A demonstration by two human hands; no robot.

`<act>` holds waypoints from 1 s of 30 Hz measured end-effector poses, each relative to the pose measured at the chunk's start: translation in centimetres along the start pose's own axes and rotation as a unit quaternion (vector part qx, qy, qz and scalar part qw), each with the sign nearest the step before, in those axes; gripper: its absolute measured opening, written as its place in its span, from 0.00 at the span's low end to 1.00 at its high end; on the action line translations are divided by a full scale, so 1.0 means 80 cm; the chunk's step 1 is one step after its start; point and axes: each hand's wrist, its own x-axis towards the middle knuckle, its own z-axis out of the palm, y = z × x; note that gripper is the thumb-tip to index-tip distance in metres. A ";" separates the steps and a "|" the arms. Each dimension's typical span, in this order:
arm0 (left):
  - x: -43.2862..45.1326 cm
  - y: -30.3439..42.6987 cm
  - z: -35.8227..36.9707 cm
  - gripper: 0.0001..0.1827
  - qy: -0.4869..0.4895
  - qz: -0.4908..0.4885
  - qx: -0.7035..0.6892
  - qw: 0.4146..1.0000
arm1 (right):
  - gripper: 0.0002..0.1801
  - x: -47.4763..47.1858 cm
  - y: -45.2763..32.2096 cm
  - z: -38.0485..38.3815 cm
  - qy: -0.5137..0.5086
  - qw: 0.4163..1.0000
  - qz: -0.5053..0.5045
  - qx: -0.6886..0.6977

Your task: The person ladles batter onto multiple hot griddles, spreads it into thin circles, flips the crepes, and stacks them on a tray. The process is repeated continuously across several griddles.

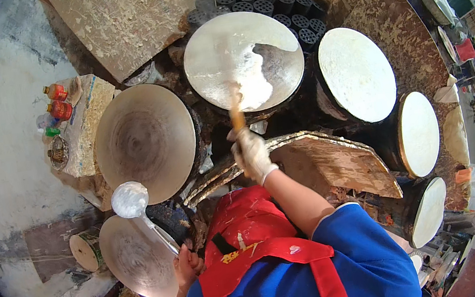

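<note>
My right hand (252, 153), in a whitish glove, grips the wooden handle (238, 119) of a tool whose far end is blurred over the round griddle (203, 66) in front. White batter (257, 79) covers part of that griddle; a grey patch at its right is uncoated. My bare left hand (187, 262) holds a metal ladle (131, 200) by its handle. The ladle's batter-smeared bowl is over the gap between two bare griddles, one larger (145, 143) and one lower (137, 258). To the right, a griddle bears a full white sheet (357, 74).
Two more white-covered rounds (420, 134) (428, 212) stand at the right. Perforated coal briquettes (263, 6) are stacked behind the front griddle. Red bottles (60, 110) stand on a block (88, 124) at left. A batter-crusted board edge (308, 136) curves before my body.
</note>
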 end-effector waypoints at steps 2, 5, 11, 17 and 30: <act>0.003 0.003 0.010 0.22 -0.022 -0.007 0.004 1.000 | 0.18 -0.015 0.013 -0.014 -0.079 0.996 0.040 -0.032; 0.008 0.002 0.024 0.21 -0.057 -0.021 -0.002 0.998 | 0.19 0.000 0.016 -0.067 -0.016 0.999 0.025 0.023; 0.017 -0.014 0.052 0.22 -0.065 -0.039 0.002 0.997 | 0.21 0.011 -0.062 -0.141 -0.003 0.998 0.036 0.046; 0.011 -0.017 0.105 0.23 -0.023 -0.034 0.016 0.999 | 0.19 -0.013 -0.045 -0.143 -0.064 0.996 0.023 -0.055; 0.011 -0.033 0.188 0.22 0.003 -0.040 0.047 0.998 | 0.22 0.034 -0.127 -0.248 -0.064 0.996 0.016 -0.057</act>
